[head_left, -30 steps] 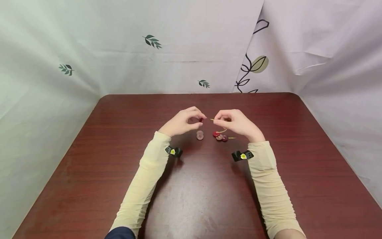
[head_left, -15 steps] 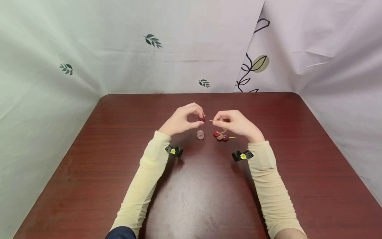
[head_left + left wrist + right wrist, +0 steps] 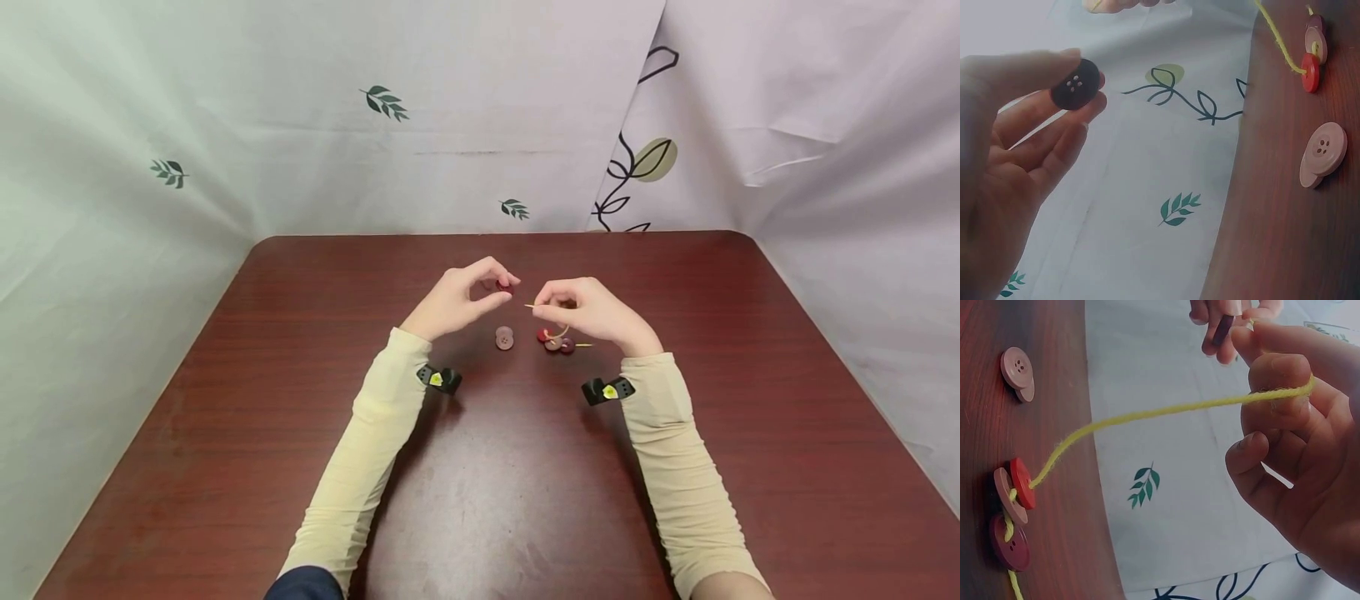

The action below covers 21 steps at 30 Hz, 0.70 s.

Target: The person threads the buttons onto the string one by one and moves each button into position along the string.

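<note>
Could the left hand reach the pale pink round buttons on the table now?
Probably yes: nothing visible stands between the left hand and the pale pink round buttons, though its fingers pinch a dark red round button.

no text is readable, though the small yellow wrist stickers perhaps bear marks.

We saw a reddish-brown table backed by white cloth printed with green leaf sprigs and a dark-lined vine.
</note>
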Tool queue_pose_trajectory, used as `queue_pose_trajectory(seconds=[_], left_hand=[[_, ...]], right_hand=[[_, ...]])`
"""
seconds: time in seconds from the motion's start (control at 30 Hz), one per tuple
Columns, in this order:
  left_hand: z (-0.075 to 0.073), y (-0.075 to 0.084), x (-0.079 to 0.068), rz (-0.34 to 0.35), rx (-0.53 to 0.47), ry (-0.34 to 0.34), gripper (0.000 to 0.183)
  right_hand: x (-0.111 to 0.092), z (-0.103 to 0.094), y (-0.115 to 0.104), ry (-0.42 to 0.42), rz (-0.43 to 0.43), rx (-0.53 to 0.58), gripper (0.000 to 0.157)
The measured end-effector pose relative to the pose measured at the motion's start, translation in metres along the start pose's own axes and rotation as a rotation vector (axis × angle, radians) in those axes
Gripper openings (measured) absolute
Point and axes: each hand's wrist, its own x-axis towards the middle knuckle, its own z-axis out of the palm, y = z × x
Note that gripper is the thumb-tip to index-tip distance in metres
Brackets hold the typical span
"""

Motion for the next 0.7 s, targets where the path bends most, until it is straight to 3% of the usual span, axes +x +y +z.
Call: queue_pose_trajectory(seconds=[0.33,0.7], left_hand=[[0.003,0.008,0.004,0.002,-0.038,0.049,0.020],[0.011,0.017,0.005,0.076,-0.079,0.002,0.023]], right_hand=[[0.003,0.002,-0.001,0.008,-0.015,0.005,0.010],[0.001,0.004,-0.002,0.093,-0.052,0.058,0.005]])
